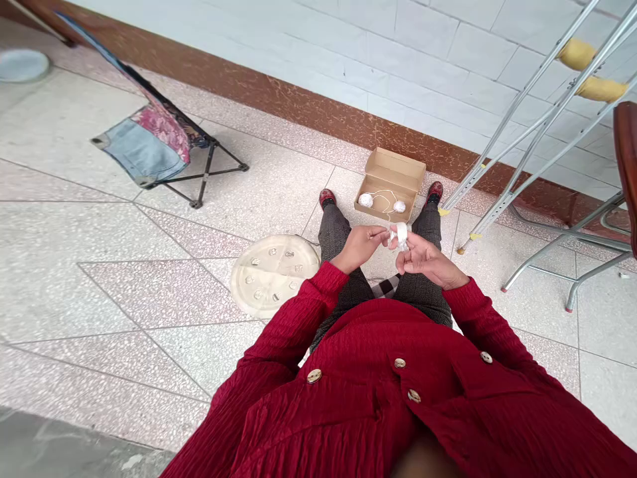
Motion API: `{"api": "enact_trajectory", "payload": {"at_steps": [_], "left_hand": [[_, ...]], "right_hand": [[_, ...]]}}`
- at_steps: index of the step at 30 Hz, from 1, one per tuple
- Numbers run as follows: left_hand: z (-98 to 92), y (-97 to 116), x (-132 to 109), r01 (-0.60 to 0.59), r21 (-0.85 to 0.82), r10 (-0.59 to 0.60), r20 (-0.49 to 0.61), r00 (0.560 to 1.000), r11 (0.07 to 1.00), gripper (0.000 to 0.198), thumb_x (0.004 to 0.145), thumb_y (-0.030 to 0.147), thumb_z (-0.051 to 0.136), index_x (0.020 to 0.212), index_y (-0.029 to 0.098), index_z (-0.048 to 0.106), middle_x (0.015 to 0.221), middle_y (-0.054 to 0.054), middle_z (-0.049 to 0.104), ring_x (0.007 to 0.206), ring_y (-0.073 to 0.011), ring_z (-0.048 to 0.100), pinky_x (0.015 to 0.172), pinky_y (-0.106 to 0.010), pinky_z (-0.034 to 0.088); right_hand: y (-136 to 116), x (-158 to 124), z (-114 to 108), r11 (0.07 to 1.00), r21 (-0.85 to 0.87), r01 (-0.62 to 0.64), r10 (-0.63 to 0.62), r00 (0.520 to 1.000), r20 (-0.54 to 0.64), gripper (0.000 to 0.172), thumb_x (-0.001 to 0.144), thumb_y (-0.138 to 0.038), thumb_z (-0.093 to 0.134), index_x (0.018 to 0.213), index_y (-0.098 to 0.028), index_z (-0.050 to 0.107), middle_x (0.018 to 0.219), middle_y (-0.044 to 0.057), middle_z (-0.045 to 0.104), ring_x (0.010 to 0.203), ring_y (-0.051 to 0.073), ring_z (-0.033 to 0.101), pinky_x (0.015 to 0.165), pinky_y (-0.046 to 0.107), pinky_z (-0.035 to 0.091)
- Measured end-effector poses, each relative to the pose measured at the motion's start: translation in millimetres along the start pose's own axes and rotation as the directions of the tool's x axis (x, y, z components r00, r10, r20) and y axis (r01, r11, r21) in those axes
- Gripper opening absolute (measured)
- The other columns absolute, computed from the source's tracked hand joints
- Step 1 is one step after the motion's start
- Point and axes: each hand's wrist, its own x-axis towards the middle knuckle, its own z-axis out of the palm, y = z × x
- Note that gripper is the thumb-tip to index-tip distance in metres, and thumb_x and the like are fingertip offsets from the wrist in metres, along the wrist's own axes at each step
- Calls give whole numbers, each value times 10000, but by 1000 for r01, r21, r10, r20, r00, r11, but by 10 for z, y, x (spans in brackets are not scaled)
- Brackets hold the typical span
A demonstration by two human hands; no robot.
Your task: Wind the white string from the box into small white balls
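Between my hands, above my lap, is a small white piece (401, 232) that looks like yarn work; its exact form is too small to make out. My left hand (365, 245) pinches at its left side, thumb and fingertips together. My right hand (425, 259) holds the piece at its raised fingers, with the other fingers loosely curled. Just beyond, on the floor between my feet, an open cardboard box (395, 164) contains a white yarn ball (365, 200) at its left and a second yarn ball (399, 206) at its right. Loose strands lie between them.
On the floor at my left is a round cream mat-like disc (275, 275) with several holes. A folding chair (149, 143) stands farther left. Metal crutches (532, 133) lean at the right beside a metal-legged chair (572, 255). A tiled wall (348, 53) runs behind the box.
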Motion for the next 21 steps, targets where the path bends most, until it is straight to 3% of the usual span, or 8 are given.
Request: {"api": "enact_trajectory", "payload": {"at_steps": [3,5,8,10,13,15,18,21], "left_hand": [[182,37,-149,9,-26,-6,80,997,1000,343,943,320,507,712,147,693,676,-1,663,654,-132,580,673,-243,427],[222,66,-216,-51,48,45,114,992,998,323,938,299,522,699,157,687,681,-7,664,679,-144,588,712,-257,442],[132,61,-227,-137,200,124,73,990,970,283,945,273,525,743,177,697,749,-20,702,757,-164,615,897,-321,455],[26,24,-198,-168,277,163,42,986,946,241,949,255,526,809,182,708,821,-28,730,799,-170,631,1018,-374,410],[-65,-22,-167,-198,343,187,66,980,918,237,951,238,522,805,176,699,832,-37,729,812,-174,637,1063,-407,376],[-46,-21,-174,-219,321,195,105,975,921,293,962,236,498,738,176,678,748,-22,699,769,-164,623,1041,-390,388],[47,4,-216,-188,200,170,106,980,962,336,976,263,474,723,180,680,696,-10,666,729,-151,600,894,-312,448],[125,-3,-259,-125,126,115,87,990,984,327,972,298,483,758,180,700,740,-18,677,747,-153,600,756,-270,446]], "right_hand": [[29,87,-117,994,-98,40,-52,991,-120,895,773,-296,750,1530,-365,279,1472,73,426,798,110,577,755,302,526],[185,136,-229,962,-271,-26,-30,979,-202,936,750,-244,749,1540,-355,258,1487,78,434,761,102,584,710,281,513],[481,116,-293,828,-512,-227,99,959,-266,937,704,-151,725,1534,-250,303,1305,106,603,632,91,542,622,262,473],[612,40,-237,779,-553,-296,181,950,-253,896,690,-131,720,1507,-197,355,1180,95,656,591,82,523,602,252,455],[608,-100,-87,873,-396,-284,287,956,-51,691,746,-221,723,1395,-192,487,1114,58,641,573,66,536,579,233,447],[484,-176,-11,947,-208,-245,267,960,82,531,788,-303,722,1284,-190,568,1084,43,620,582,63,547,578,228,453],[208,-245,14,986,-46,-163,166,982,89,432,809,-353,733,1190,-185,617,1079,48,611,626,70,552,604,229,465],[-63,-245,-42,996,-42,-77,78,997,28,520,813,-330,743,1292,-226,571,1205,68,592,676,79,555,641,244,486]]}}
